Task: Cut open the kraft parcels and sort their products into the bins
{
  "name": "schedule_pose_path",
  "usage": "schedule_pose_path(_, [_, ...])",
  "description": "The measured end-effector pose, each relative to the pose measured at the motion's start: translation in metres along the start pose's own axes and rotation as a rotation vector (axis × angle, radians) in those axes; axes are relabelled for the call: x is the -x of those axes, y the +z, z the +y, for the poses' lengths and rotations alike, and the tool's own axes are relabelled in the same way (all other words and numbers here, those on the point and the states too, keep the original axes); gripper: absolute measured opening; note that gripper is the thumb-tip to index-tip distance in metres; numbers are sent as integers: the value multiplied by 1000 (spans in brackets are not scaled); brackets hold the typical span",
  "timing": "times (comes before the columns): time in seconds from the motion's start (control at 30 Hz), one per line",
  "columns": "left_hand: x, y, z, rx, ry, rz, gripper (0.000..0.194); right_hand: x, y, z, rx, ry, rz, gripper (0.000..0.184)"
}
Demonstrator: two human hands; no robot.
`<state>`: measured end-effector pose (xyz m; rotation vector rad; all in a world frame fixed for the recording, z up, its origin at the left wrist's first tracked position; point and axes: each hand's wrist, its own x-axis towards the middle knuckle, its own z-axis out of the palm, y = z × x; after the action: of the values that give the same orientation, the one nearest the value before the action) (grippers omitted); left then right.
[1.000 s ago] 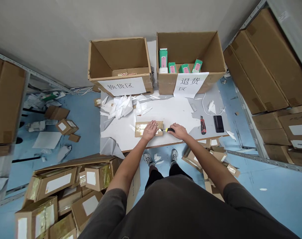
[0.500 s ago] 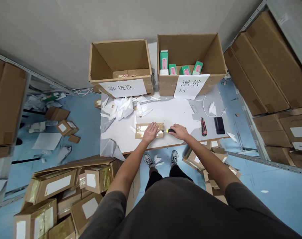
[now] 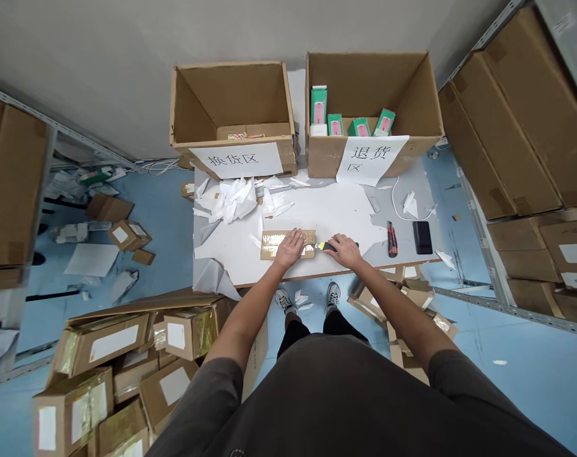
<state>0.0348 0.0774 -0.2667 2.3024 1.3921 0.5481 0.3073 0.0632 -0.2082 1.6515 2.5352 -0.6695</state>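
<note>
A small taped cardboard box [image 3: 270, 244] lies flat near the front edge of the table [image 3: 331, 209]. My left hand [image 3: 291, 248] rests on top of it, fingers stretched out and pressing it down. My right hand [image 3: 344, 250] is closed around a black and yellow utility knife [image 3: 325, 245], just right of the box. The knife's tip points left and meets the box's right end; how deep the blade goes I cannot make out. A second cutter, red and black [image 3: 391, 240], lies on the table to the right, beside a black phone-like device [image 3: 422, 238].
Two big open cartons stand at the back: the left carton [image 3: 288, 152] and the right carton [image 3: 317, 158], which holds several green-and-pink boxes [image 3: 318, 106]. Crumpled white paper [image 3: 238, 200] lies at back left. A large carton of parcels [image 3: 119, 339] is at lower left. Shelved boxes [image 3: 521, 114] stand right.
The view has shifted slightly. Both hands keep nearly the same places, the left on the box and the right holding the knife at the box's right end.
</note>
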Motion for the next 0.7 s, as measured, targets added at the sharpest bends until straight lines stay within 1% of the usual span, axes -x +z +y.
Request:
schedule_pose_path(0.13, [0, 0, 0, 5, -5, 5, 37, -1, 3, 1, 12, 3, 13, 48])
schedule_pose_path(0.3, [0, 0, 1, -8, -12, 18, 39, -3, 3, 2, 33, -16, 26, 52])
schedule_pose_path(0.5, [2, 0, -1, -9, -14, 22, 40, -5, -4, -2, 18, -15, 12, 50])
schedule_pose_path(0.6, [3, 0, -2, -9, -25, 14, 40, -10, -7, -4, 3, 5, 18, 50])
schedule_pose_path(0.7, [4, -1, -2, -5, -37, 12, 42, -15, -11, 0, -22, 34, 30, 48])
